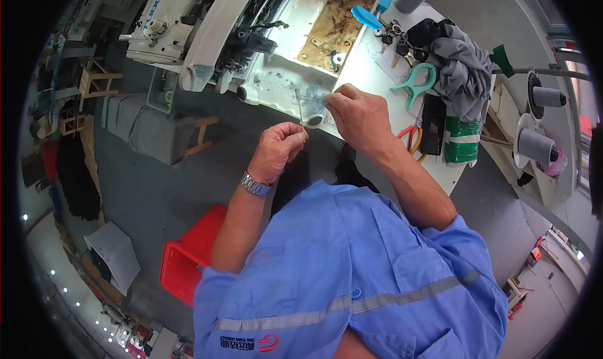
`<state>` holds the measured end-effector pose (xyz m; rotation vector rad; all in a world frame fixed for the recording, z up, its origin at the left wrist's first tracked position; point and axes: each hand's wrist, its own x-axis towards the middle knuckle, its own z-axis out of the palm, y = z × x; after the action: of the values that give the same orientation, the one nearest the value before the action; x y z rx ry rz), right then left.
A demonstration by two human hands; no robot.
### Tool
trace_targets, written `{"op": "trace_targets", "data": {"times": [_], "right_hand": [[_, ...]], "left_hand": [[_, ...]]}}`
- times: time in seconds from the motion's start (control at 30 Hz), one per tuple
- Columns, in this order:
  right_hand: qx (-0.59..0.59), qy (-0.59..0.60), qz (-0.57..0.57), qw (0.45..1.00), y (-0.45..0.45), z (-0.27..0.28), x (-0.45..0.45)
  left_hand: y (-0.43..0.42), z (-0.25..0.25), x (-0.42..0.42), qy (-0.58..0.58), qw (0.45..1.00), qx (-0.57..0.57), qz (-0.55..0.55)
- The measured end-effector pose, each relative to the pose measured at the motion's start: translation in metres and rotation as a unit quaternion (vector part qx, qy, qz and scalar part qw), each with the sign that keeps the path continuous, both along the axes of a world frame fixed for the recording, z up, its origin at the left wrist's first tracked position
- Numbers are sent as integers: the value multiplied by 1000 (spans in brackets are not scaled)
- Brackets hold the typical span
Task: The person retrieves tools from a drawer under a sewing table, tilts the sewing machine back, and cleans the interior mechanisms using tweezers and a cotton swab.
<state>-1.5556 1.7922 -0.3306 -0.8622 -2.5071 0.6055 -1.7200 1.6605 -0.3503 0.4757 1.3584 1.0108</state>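
My left hand, with a metal-banded watch on its wrist, pinches the lower end of a thin metal rod. The rod stands nearly upright and reaches toward the open machine. My right hand has its fingers closed near a thin, pale piece that runs left to the rod's upper end. Whether the two pieces are joined, I cannot tell. Behind both hands lies the white oil pan of a sewing machine, which is tipped back with its dark underside mechanism exposed.
On the white table at right are keys, grey cloth, a green clamp and orange-handled pliers. Thread cones stand farther right. A red bin and a white bin are on the floor at left.
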Motion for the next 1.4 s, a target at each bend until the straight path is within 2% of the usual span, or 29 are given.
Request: {"op": "trace_targets", "data": {"times": [0.3, 0.47, 0.7, 0.83, 0.97, 1.03, 1.13, 1.4], "right_hand": [[31, 3, 38, 999, 0, -2, -2], [11, 24, 38, 999, 2, -2, 3], [-56, 58, -19, 997, 7, -3, 0], [-55, 67, -2, 996, 4, -10, -6], [-40, 22, -23, 999, 9, -14, -5], [-40, 18, -42, 998, 12, -14, -5], [-52, 35, -43, 997, 13, -13, -7], [-55, 21, -24, 998, 9, -14, -16]], "left_hand": [[2, 0, -1, 14, 1000, -4, 23], [4, -4, -5, 44, 998, -12, 46], [4, -9, -7, 171, 984, -15, 44], [8, -3, -4, 217, 976, -24, 22], [5, -6, -6, 223, 975, -15, 21], [4, -5, -7, 294, 956, -4, -10], [1, -9, -5, 333, 943, 14, -15], [1, -6, -4, 372, 928, 18, -23]]}}
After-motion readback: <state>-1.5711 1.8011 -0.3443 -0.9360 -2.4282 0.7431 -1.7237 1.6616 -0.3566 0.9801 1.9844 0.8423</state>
